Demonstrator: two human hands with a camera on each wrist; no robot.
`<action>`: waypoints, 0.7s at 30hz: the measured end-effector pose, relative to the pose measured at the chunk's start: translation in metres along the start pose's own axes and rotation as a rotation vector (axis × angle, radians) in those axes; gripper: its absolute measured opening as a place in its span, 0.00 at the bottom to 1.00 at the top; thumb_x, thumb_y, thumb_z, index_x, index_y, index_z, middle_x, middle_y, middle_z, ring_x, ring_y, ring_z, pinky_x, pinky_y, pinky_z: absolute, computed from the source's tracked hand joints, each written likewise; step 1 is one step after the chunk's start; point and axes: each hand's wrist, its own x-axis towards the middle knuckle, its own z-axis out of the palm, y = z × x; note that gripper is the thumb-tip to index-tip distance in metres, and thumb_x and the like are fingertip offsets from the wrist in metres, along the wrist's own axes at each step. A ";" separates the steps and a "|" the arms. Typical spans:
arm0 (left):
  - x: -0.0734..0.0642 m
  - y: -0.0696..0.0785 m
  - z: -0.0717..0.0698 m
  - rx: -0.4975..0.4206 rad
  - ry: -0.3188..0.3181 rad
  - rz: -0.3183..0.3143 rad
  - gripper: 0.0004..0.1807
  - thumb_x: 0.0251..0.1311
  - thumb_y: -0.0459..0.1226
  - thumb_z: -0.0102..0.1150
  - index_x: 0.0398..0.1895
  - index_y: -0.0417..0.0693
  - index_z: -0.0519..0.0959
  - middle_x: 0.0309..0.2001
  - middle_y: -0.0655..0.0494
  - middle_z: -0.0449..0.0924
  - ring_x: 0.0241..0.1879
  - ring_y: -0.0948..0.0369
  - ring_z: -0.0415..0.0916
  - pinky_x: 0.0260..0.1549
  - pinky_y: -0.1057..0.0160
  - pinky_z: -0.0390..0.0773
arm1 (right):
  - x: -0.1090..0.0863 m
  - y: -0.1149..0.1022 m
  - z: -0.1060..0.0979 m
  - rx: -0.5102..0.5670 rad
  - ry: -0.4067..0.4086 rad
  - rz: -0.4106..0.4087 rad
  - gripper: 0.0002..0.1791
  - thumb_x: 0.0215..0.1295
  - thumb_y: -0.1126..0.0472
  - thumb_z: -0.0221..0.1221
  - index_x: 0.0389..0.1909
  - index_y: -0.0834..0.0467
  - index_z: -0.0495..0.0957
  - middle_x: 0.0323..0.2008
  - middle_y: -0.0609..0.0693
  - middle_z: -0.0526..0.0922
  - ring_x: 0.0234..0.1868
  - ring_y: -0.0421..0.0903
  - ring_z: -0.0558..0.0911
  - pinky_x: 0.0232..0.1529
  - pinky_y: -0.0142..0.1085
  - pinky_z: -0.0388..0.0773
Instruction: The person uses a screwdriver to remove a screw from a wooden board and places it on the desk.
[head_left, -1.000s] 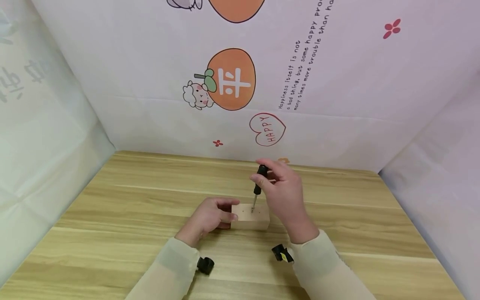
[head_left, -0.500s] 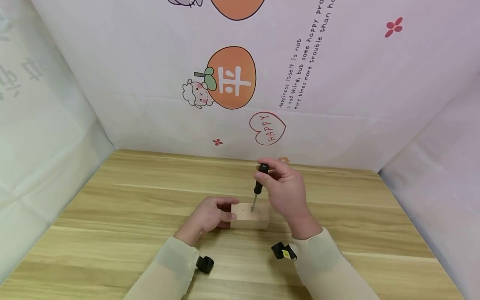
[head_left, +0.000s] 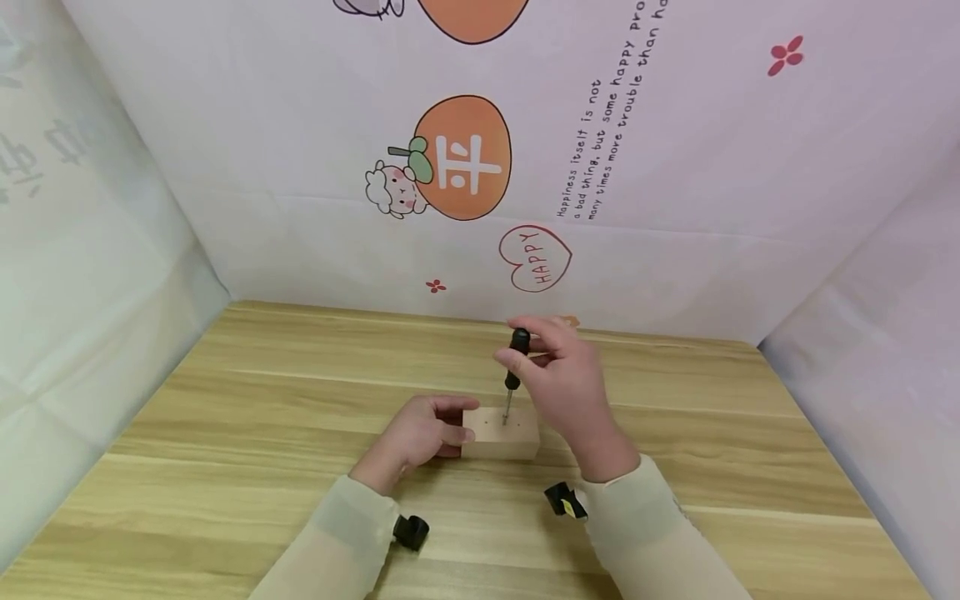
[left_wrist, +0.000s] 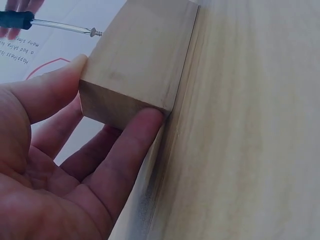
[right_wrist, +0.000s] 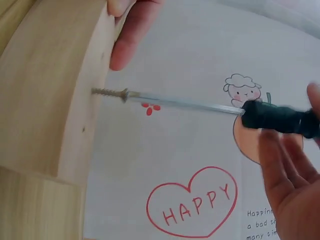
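Note:
A pale wooden block [head_left: 500,450] lies on the table with small holes along its upper face. My left hand [head_left: 416,429] grips its left end, thumb on the upper edge and fingers around the end face [left_wrist: 107,107]. Between thumb and fingers, my right hand [head_left: 572,383] holds a screwdriver [head_left: 513,379] with a black handle, nearly upright over the block. The screwdriver's tip meets the head of a screw [right_wrist: 111,93], whose point is at the middle hole. Much of the thread shows outside the wood. A bare hole [right_wrist: 83,129] is seen beside it.
The wood-grain table [head_left: 300,500] runs back to a white printed cloth [head_left: 315,250], with more cloth at both sides. Black wrist cameras [head_left: 411,532] sit on the inner side of each cuff, low over the table.
The screwdriver's handle and my right hand shifted slightly right, then back left, with the fingers changing position on the handle. The block and my left hand stay in place.

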 end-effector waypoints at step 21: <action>0.000 -0.001 0.000 -0.027 -0.002 -0.002 0.24 0.56 0.26 0.69 0.59 0.44 0.82 0.53 0.46 0.77 0.43 0.54 0.80 0.39 0.55 0.83 | 0.002 0.004 -0.009 0.257 -0.054 0.070 0.19 0.63 0.65 0.69 0.55 0.57 0.82 0.40 0.52 0.85 0.40 0.48 0.85 0.42 0.37 0.82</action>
